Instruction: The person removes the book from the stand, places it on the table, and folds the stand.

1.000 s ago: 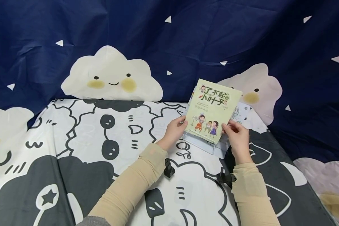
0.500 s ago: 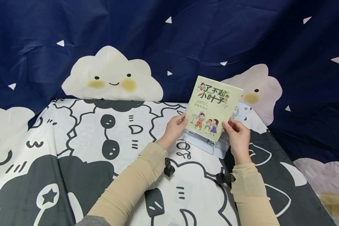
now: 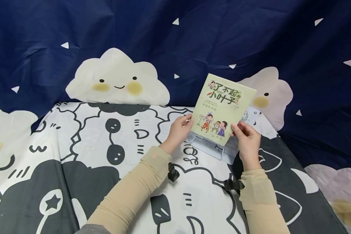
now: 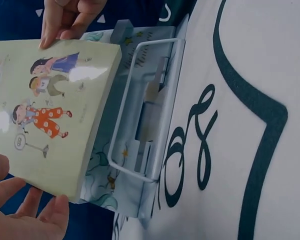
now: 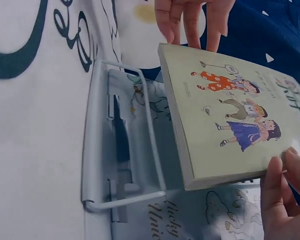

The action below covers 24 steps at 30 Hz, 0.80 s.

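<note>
A pale green book [image 3: 222, 107] with cartoon children on its cover is held between both hands. My left hand [image 3: 178, 131] grips its left edge, fingers behind and thumb in front. On the opposite edge, my right hand [image 3: 247, 141] pinches the book low down between thumb and fingers. Beneath and behind it stands a pale blue book stand [image 4: 125, 185] with unicorn drawings and a white wire holder [image 5: 152, 135] at the front. Both wrist views show a gap between the book's lower edge and the wire holder. The book hides most of the stand's back plate in the head view.
The stand sits on a white and dark grey cartoon-print cloth [image 3: 134, 139] that covers the table. Behind it hangs a navy curtain [image 3: 152, 29] with printed clouds. Black camera mounts [image 3: 173, 172] are strapped at both wrists.
Both hands have lifted the book up and slightly to the right, away from the wire holder. More of the stand's lower part shows now. The stand has stayed in place.
</note>
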{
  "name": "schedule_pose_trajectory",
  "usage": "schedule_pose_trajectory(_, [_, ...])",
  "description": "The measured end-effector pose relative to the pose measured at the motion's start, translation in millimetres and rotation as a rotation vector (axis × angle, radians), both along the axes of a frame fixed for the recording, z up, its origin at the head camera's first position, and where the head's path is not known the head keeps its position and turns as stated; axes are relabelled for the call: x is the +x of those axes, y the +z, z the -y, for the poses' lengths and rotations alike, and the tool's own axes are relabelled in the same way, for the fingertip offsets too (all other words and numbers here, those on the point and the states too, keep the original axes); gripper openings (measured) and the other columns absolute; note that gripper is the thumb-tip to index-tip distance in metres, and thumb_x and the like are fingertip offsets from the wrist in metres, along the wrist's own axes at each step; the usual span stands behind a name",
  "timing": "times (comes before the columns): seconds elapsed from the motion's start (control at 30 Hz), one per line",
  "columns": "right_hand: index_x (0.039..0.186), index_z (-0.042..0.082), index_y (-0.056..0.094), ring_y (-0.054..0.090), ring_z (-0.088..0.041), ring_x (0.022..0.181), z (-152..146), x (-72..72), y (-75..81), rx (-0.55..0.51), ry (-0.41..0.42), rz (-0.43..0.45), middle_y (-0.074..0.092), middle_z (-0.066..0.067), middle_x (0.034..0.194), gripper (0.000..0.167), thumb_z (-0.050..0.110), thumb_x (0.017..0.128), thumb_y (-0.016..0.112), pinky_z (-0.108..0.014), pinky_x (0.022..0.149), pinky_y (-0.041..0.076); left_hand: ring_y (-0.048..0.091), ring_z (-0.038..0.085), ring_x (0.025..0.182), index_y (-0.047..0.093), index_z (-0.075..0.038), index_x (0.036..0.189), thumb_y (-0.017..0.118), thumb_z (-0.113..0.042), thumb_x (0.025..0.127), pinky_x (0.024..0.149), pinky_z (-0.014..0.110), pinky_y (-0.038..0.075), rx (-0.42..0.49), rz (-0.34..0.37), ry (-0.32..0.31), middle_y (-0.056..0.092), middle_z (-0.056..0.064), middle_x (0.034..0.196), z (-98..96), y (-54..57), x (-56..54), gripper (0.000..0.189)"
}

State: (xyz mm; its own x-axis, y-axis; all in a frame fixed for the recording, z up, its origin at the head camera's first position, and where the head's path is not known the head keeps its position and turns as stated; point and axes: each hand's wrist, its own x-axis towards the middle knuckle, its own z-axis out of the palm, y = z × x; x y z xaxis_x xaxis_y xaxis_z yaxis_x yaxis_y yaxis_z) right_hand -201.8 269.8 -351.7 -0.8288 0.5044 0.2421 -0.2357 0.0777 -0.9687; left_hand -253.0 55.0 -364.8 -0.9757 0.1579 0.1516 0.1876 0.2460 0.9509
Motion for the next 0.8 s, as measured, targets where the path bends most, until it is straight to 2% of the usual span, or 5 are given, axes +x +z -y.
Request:
schedule_pose_trajectory(0.17, [0.116, -0.010, 0.066, 0.060, -0.003, 0.063, 0.4, 2.5, 2.7, -0.002, 0.033, -0.002, 0.064, 0.008, 0.075, 0.030, 0.000, 0.089, 0.071, -0.013, 0.056, 0.054, 0.062, 0.027, 0.120, 0.058, -0.009, 0.139, 0.054, -0.015, 0.102, 0.098, 0.032, 0.054, 0.006, -0.020, -0.011, 0.059, 0.010, 0.141, 4.8, 1.8, 1.5, 0.037])
schedule_pose_trajectory(0.27, [0.119, -0.012, 0.065, 0.060, -0.004, 0.062, 0.1, 2.6, 3.0, -0.005, 0.048, 0.000, 0.064, 0.007, 0.075, 0.033, 0.001, 0.089, 0.071, -0.014, 0.056, 0.054, 0.063, 0.026, 0.118, 0.059, -0.009, 0.138, 0.055, -0.013, 0.102, 0.098, 0.033, 0.053, 0.010, -0.025, -0.009, 0.062, 0.009, 0.137, 7.2, 1.7, 2.4, 0.037])
schedule_pose_trajectory(0.4, [0.120, -0.011, 0.065, 0.060, -0.004, 0.062, 1.1, 2.6, 3.6, -0.001, 0.059, 0.007, 0.065, 0.007, 0.076, 0.034, 0.002, 0.089, 0.071, -0.014, 0.056, 0.054, 0.065, 0.025, 0.111, 0.062, -0.010, 0.135, 0.056, -0.014, 0.101, 0.093, 0.033, 0.055, 0.012, -0.024, 0.013, 0.065, 0.009, 0.133, 11.2, 3.9, 4.5, 0.034])
schedule_pose_trajectory(0.57, [0.117, -0.011, 0.065, 0.058, -0.002, 0.065, 3.8, 2.7, 5.5, 0.036, 0.045, 0.029, 0.063, 0.011, 0.075, 0.030, 0.001, 0.091, 0.069, -0.013, 0.057, 0.052, 0.066, 0.023, 0.099, 0.065, -0.010, 0.131, 0.058, -0.016, 0.100, 0.082, 0.027, 0.054, 0.030, -0.029, 0.021, 0.067, 0.008, 0.128, 17.6, 4.9, 5.5, 0.032])
schedule_pose_trajectory(0.8, [0.115, -0.013, 0.064, 0.055, 0.000, 0.067, 8.8, 3.1, 5.5, 0.137, 0.043, 0.080, 0.061, 0.019, 0.072, 0.029, 0.006, 0.093, 0.068, -0.012, 0.061, 0.049, 0.065, 0.022, 0.092, 0.067, -0.012, 0.129, 0.061, -0.016, 0.098, 0.069, 0.018, 0.048, 0.062, -0.023, 0.027, 0.069, 0.008, 0.124, 27.3, 5.2, 10.9, 0.031])
